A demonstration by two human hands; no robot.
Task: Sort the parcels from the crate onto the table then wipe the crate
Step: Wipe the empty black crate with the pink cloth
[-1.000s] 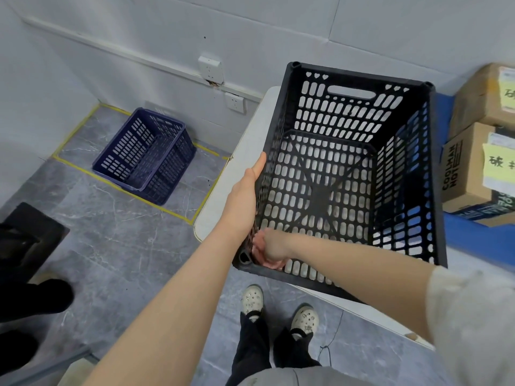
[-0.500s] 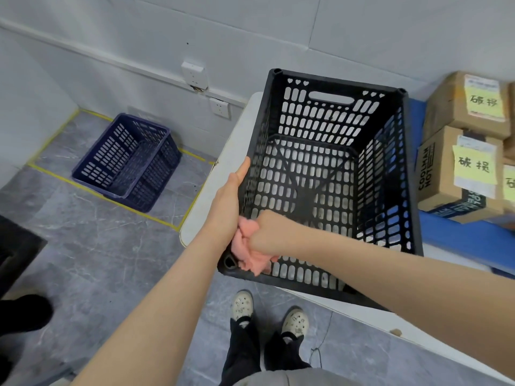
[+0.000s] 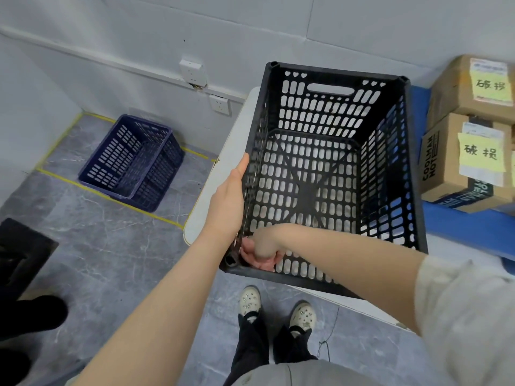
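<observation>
Head view: left hand (image 3: 227, 203) grips crate (image 3: 331, 76) wall, right hand (image 3: 263, 245) clutches cloth (image 3: 260, 264); brace firmly, scrub corner slots.

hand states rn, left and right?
left hand: grips the left wall of the black crate.
right hand: closed on a pink cloth inside the crate.
</observation>
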